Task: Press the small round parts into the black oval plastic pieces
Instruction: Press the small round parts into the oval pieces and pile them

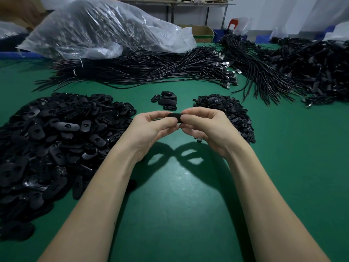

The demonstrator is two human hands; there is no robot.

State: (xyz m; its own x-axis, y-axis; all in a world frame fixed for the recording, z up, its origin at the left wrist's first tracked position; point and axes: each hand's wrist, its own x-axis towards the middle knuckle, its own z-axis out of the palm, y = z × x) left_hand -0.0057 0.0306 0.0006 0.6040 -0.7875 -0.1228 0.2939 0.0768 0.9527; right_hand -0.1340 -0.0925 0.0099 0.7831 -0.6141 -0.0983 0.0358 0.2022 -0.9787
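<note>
One black oval plastic piece (175,117) is held above the green table (170,205) between both hands. My left hand (153,127) pinches its left end and my right hand (204,125) pinches its right end, thumbs underneath. Whether a round part sits in it is hidden by the fingers. A big heap of black oval pieces (52,140) lies at the left. A pile of small round parts (232,112) lies at the right, behind my right hand. A small group of oval pieces (167,100) sits just beyond my hands.
Bundles of black cables (143,70) stretch across the back of the table, with more cables (294,67) at the right. A large clear plastic bag (102,29) of parts stands at the back left. A cardboard box (202,33) is behind it.
</note>
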